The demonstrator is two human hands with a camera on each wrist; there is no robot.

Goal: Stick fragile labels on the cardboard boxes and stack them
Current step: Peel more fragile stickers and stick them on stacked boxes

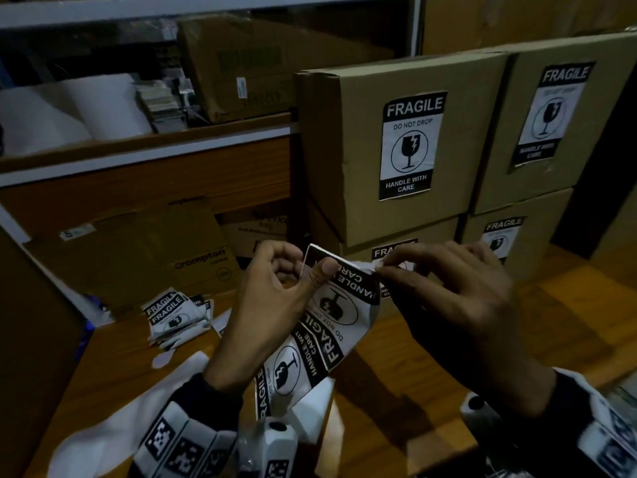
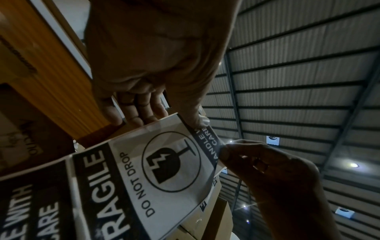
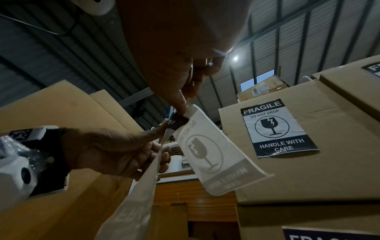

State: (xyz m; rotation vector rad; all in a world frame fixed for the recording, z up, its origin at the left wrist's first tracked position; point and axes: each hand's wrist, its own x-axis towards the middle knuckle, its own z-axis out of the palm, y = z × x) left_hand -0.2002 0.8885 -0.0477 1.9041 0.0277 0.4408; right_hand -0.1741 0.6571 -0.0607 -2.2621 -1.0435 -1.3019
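Labels [image 1: 327,315] hang as a strip between our two hands, above the desk [image 1: 431,343] and in front of the boxes [image 1: 403,146]. Our left hand [image 1: 272,305] pinches the strip near its top edge, thumb pressed on the printed face over the words HANDLE WITH CARE, the other fingers [image 2: 144,107] curled behind the backing. Our right hand [image 1: 448,294] pinches the top corner just beside that thumb, with thumb and forefinger tips pressed together on the paper and the remaining fingers loosely bent. In the right wrist view one label [image 3: 216,155] curls away from the white backing [image 3: 139,194], its print showing reversed through the paper, and it is still caught at the corner where our fingers meet. Below our left fingers the strip runs down toward the wrist, showing a second label with FRAGILE and the broken-glass sign. Beyond our fingertips four boxes stand in two stacks of two on the desk, each with a label stuck on its front; the top left one [image 1: 410,146] reads FRAGILE, DO NOT DROP, HANDLE WITH CARE. Left of our left hand a small heap of loose labels [image 1: 172,315] lies on the desk, close to a Crompton carton [image 1: 138,257]. White paper [image 1: 113,426] lies on the desk under our left wrist.
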